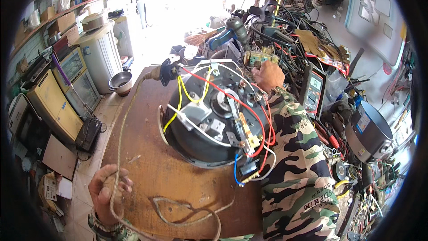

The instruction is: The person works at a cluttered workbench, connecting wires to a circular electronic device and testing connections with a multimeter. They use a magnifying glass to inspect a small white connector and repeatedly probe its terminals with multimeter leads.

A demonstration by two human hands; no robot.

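A round black cooker-like appliance body (196, 140) lies upside down on the brown wooden table (142, 178), its underside and wiring bare. Red, yellow, white and blue wires run across it. At its far left edge, a black plug connector (168, 72) joins a tan braided power cord (120, 140). My left hand (109, 192) is loosely curled around this cord at the table's near left. Beyond the appliance, my right hand (268, 76) is closed against a yellowish metal block (261, 57). The fingertips are mostly hidden, so what they grip cannot be made out.
A multimeter (313, 90) stands right of my right forearm, near a grey pot (369, 127). Tangled cables (290, 29) and tools crowd the right side. A blue-handled power tool (227, 33) lies beyond the table. Cabinets (58, 102) and a pan (121, 81) stand on the left.
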